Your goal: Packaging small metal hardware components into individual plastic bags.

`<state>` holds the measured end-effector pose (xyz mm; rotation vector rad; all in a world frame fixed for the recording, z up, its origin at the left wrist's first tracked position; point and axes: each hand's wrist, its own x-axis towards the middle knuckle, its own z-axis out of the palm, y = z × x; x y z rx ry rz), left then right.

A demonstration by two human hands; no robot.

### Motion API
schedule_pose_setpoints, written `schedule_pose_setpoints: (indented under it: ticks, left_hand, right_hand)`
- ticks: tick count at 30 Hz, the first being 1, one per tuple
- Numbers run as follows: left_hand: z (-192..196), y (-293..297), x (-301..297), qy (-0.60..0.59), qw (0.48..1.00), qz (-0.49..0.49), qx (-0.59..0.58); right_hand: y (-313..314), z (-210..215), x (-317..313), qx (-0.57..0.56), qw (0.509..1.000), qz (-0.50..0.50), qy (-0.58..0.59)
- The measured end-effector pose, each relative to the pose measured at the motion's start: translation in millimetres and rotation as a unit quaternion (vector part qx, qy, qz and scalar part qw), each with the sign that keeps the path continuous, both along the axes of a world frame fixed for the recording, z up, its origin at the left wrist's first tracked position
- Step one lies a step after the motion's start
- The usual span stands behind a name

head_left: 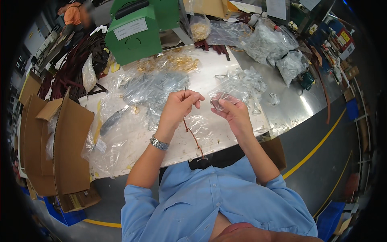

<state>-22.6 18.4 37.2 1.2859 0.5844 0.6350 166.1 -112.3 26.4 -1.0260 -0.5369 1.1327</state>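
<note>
My left hand (180,105) pinches a thin dark strap (193,137) whose upper end sticks up above my fingers, while the braided reddish length hangs down toward my lap. A metal watch sits on that wrist. My right hand (231,111) holds a small clear plastic bag (219,101) with a metal ring-shaped fitting inside it. Both hands hover close together above the white worktable (225,139).
Heaps of clear bags with silver fittings (155,88) and gold fittings (181,62) cover the table. A green machine (135,34) stands behind. Cardboard boxes (60,145) are at my left, dark straps (74,66) beyond. Another person (74,14) works far left. Yellow floor line (318,147) at right.
</note>
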Motion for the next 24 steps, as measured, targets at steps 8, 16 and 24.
schedule_pose_setpoints:
  ticks: [8,16,24]
  left_hand:
    - [-6.6,-8.0,7.8,-0.014,0.998,-0.039,-0.039]
    - [-3.2,-9.5,6.8,0.022,0.984,-0.161,-0.078]
    - [-15.9,-25.4,18.9,0.071,0.987,-0.013,0.146]
  right_hand:
    - [-9.6,2.4,-6.2,-0.016,0.986,0.158,0.053]
    - [-13.6,-1.9,6.1,-0.018,0.963,0.266,0.033]
    - [-14.4,0.3,-1.0,-0.048,0.973,0.213,-0.073]
